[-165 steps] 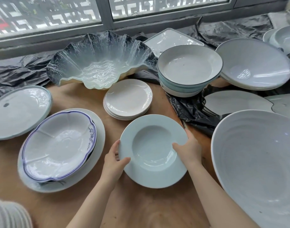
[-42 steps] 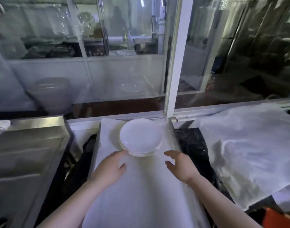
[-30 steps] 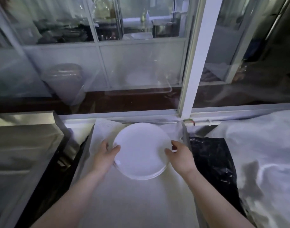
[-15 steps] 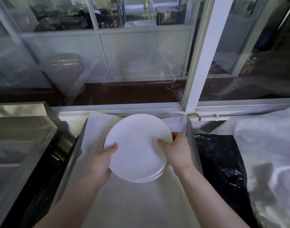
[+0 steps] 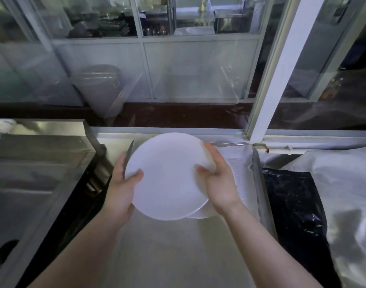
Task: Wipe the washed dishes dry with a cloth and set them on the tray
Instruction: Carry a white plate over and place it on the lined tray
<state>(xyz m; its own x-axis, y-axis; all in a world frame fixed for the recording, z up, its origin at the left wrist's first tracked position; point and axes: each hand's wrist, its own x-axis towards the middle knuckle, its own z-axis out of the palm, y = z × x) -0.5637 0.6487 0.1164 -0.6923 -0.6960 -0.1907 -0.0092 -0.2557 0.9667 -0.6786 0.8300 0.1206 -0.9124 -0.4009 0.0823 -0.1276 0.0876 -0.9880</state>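
Note:
A small stack of round white plates point(image 5: 166, 177) is lifted and tilted above a long metal tray point(image 5: 259, 183) lined with a white cloth point(image 5: 178, 246). My left hand point(image 5: 124, 183) grips the stack's left rim, thumb on top. My right hand point(image 5: 217, 179) grips the right rim, thumb on the top plate and fingers curled over the edge. A lower plate's edge point(image 5: 200, 214) peeks out beneath the top one at the lower right.
A steel sink counter point(image 5: 36, 173) lies to the left of the tray. Black plastic sheeting point(image 5: 292, 204) and a white cloth cover point(image 5: 344, 194) lie to the right. A window sill and white frame post point(image 5: 281, 80) run behind the tray.
My hands reached the plate stack resting at the tray's far end, took its rims and lifted it. It now sits higher and more tilted than half a second ago.

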